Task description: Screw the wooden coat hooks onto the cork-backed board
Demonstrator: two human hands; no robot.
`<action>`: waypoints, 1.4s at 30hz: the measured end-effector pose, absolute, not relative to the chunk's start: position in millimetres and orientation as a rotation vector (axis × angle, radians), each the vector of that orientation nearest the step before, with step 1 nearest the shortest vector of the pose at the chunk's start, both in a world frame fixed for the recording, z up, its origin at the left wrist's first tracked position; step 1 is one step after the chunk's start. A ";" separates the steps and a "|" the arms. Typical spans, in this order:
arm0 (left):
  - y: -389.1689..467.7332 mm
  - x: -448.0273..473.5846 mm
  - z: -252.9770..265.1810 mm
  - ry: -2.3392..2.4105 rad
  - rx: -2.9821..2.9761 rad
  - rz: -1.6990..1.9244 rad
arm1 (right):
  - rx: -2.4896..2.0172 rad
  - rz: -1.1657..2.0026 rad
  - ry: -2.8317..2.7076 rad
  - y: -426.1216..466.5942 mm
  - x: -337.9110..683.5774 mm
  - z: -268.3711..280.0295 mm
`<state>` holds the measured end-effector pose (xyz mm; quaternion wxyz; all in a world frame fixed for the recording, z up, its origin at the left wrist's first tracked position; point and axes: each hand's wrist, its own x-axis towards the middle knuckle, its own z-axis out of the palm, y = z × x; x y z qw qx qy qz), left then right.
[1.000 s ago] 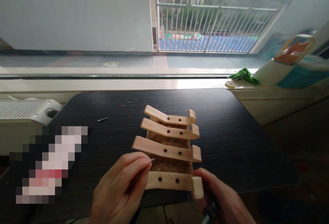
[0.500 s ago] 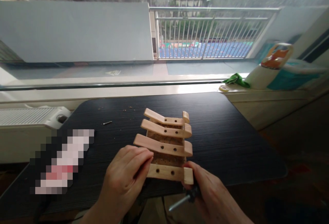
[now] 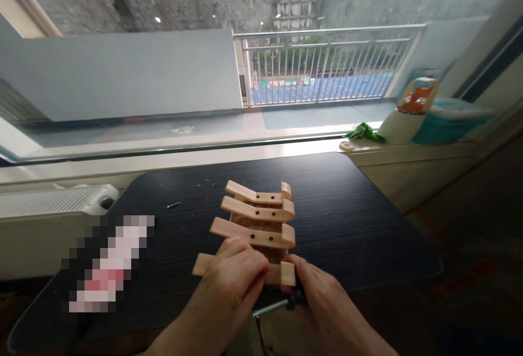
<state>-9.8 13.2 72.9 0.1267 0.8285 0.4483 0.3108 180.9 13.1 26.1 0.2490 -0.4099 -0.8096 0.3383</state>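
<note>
A wooden rack [image 3: 252, 229] lies on the dark table, made of several pale hook-ended slats across a rougher backing board. Two dark screw holes show in each of the farther slats. Over the nearest slat [image 3: 203, 264] my left hand [image 3: 235, 274] is closed, fingers pinched near its hook end; the holes there and whatever the fingertips hold are hidden. My right hand [image 3: 322, 296] wraps the dark handle of a screwdriver [image 3: 270, 308], whose metal shaft points left below the rack. Its fingertips also touch the nearest slat's hook end.
The black table [image 3: 347, 225] has rounded corners. On it lie a thin metal piece [image 3: 174, 204], some crumbs and a blurred-out flat item [image 3: 118, 263]. A radiator [image 3: 61, 200] stands left. A green cloth [image 3: 365, 132] and white bottle [image 3: 404, 124] sit on the windowsill.
My left hand has moved right along the nearest slat, uncovering its left end and covering its holes. The screwdriver's shaft has turned a little flatter. The view has shifted slightly.
</note>
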 end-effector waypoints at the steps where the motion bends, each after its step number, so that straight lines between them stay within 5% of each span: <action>1: 13.5 -9.5 72.0 1.304 2.411 0.889 | -1.118 0.917 -2.207 13.1 181.1 25.8; 42: 13.3 -7.1 50.8 1.170 2.468 1.030 | -1.182 0.993 -2.151 8.9 180.0 28.3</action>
